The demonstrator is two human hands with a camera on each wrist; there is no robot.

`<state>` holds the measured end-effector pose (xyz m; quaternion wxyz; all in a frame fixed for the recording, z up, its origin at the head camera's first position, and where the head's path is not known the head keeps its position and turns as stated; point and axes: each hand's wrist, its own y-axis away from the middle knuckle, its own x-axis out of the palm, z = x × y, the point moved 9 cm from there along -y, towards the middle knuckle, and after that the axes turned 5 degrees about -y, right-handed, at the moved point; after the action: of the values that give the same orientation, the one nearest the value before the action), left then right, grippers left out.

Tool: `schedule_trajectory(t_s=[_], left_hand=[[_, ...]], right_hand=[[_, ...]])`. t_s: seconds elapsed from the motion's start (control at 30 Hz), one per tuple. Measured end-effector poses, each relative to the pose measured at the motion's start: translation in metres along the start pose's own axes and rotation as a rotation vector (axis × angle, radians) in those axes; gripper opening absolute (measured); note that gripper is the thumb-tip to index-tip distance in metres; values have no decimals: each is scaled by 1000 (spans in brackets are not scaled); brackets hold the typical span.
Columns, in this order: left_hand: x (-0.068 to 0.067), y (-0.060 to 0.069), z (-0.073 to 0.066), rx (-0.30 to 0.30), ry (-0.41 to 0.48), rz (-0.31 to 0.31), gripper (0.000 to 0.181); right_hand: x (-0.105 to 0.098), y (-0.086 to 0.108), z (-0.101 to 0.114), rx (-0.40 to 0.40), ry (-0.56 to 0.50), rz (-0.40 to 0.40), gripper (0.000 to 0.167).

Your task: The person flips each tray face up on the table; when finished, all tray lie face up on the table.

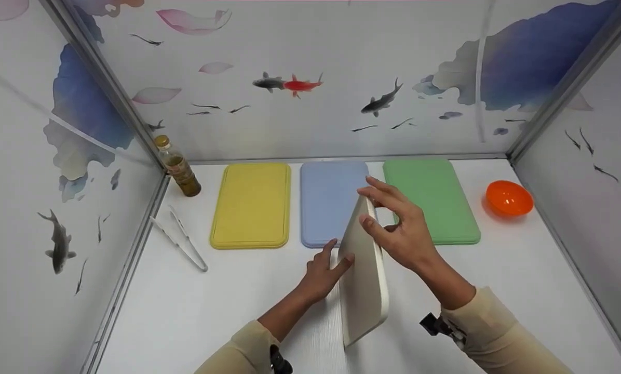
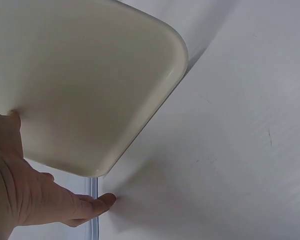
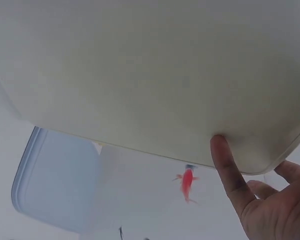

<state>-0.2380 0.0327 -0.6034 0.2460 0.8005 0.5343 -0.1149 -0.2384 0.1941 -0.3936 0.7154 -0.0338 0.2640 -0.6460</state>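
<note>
1. Off-white, round-cornered rect. board (image 1: 362, 275) is tilted steeply over white tabletop (image 1: 253, 291), nr side of pale-blue rect. board (image 1: 331, 197); long axis runs twd person, bulk lying back from both grips.
2. R hand (image 1: 404, 228), higher, pinches far upper corner, thumb vs. fingers.
3. L hand (image 1: 320, 275) lower: fingers extended, thumb touching face.
4. Looks smooth, plain; lower-edge contact unclear.
</note>
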Motion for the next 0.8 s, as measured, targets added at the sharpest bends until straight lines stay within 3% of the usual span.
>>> schedule_trajectory(t_s=[0.17,0.4,0.57,0.8], left_hand=[[1,0,1,-9,-8,5,114],[-4,0,3,1,24,-8,112],[-12,-1,4,-4,39,-55,108],[-31,1,3,-11,23,-172,108]], right_hand=[[-9,-3,-1,32,25,-57,44],[-21,-2,-9,93,-55,-95,46],[-30,-2,-13,109,-163,-133,45],[-39,2,-24,158,-261,-183,46]])
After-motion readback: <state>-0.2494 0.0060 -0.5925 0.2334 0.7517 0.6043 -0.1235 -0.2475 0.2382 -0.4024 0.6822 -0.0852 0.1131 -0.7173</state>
